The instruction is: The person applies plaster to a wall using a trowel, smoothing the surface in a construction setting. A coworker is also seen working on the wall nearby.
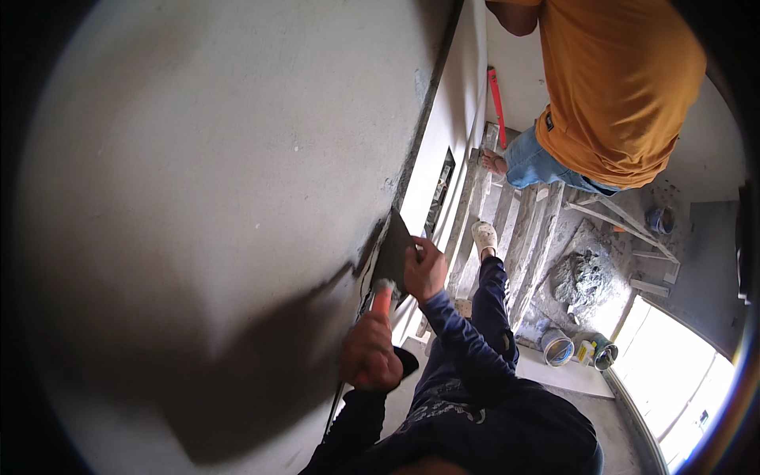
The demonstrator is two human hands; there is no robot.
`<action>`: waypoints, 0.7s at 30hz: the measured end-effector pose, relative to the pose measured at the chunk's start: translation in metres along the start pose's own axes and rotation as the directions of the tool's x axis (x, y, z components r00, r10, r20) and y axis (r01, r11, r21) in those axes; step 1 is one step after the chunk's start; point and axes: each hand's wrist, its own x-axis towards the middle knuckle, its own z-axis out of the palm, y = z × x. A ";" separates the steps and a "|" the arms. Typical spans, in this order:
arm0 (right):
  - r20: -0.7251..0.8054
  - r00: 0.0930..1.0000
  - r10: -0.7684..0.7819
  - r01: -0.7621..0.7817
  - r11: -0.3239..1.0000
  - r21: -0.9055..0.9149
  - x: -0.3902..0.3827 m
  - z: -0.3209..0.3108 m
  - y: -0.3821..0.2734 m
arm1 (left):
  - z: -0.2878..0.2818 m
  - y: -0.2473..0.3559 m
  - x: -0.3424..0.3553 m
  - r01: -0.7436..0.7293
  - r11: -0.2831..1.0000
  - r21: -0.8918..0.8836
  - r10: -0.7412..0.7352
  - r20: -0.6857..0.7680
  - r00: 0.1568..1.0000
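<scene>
dark grey plate (391, 252) and orange-handled tool (381, 301) at the edge of a plastered wall

the dark grey plate stands along the edge where the broad grey wall (214, 174) meets a narrow white face. the left hand (370, 353) is closed round the handle of the orange-handled tool, its pale end close to the plate; whether the two are joined cannot be told. the right hand (426, 271) is half curled, thumb and fingertips at the plate's right edge; whether it grips or only steadies cannot be told. a dark shadow falls across the wall below left.

a rectangular recess (441, 188) in the white face contains small items too indistinct to name. beneath, one cream clog (484, 236) rests on wooden planks (518, 252). on the floor to the right lies a heap of grey mortar-like material (584, 279). near it stand a pale-lined bucket (557, 348), a small yellow tub (586, 351) and a dark bucket (605, 353); a blue bucket (659, 220) stands farther up. the contents of these containers cannot be made out.

a co-worker in an orange shirt (621, 87) stands at upper right, near a red bar (496, 107) leaning on the far wall.
</scene>
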 end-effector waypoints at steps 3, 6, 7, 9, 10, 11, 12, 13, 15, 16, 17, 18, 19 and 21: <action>-0.052 0.998 -0.041 0.039 0.999 -0.026 0.004 0.002 0.001 | 0.001 0.003 0.007 0.051 0.999 0.011 -0.052 0.086 0.995; 0.019 1.000 0.020 -0.020 1.000 -0.003 -0.001 -0.003 -0.008 | 0.001 0.003 0.005 0.018 1.000 0.001 -0.018 0.053 0.998; 0.027 1.000 -0.013 0.015 0.997 -0.071 0.003 -0.004 -0.005 | 0.003 0.000 0.009 0.035 0.999 0.014 -0.035 0.050 0.998; -0.035 0.999 0.007 -0.008 1.000 -0.011 0.003 -0.001 -0.003 | 0.003 0.000 0.010 0.053 0.999 0.001 -0.053 0.068 0.996; -0.028 1.000 0.007 -0.006 1.000 0.021 0.001 0.001 -0.005 | 0.001 0.001 0.008 0.043 0.999 -0.013 -0.042 0.083 0.996; -0.035 0.999 -0.039 0.039 0.999 -0.005 -0.002 -0.001 0.002 | -0.001 0.000 0.010 0.026 0.999 -0.035 -0.022 0.108 0.994; -0.042 0.995 -0.086 0.084 0.996 -0.032 -0.005 -0.006 0.011 | -0.001 -0.001 0.011 0.020 1.000 -0.003 -0.019 0.147 0.989; -0.005 0.999 -0.033 0.033 0.998 0.059 -0.002 -0.001 0.008 | -0.003 -0.001 0.013 0.005 0.999 0.037 -0.011 0.192 0.981; -0.060 0.998 -0.021 0.025 0.998 0.058 0.015 0.003 -0.001 | 0.002 -0.004 0.017 0.077 0.996 0.045 -0.085 0.213 0.973; -0.100 0.994 -0.035 0.042 0.997 0.068 0.029 0.006 -0.006 | 0.010 -0.015 0.024 0.037 0.999 -0.009 -0.036 0.102 0.994; -0.129 0.987 -0.099 0.104 0.994 0.037 0.027 0.005 0.000 | 0.009 -0.014 0.020 0.029 0.999 -0.020 -0.027 0.101 0.995; -0.110 0.987 -0.118 0.122 0.992 0.028 0.023 0.002 0.007 | 0.007 -0.012 0.014 0.021 0.999 -0.032 -0.017 0.100 0.995; -0.081 0.987 -0.135 0.138 0.990 0.023 0.017 0.000 0.012 | 0.002 -0.006 0.009 0.015 1.000 0.014 -0.017 0.174 0.985; 0.036 0.997 -0.074 0.074 0.997 -0.001 0.008 -0.003 0.013 | 0.001 0.001 0.001 -0.020 0.999 0.042 0.013 0.162 0.987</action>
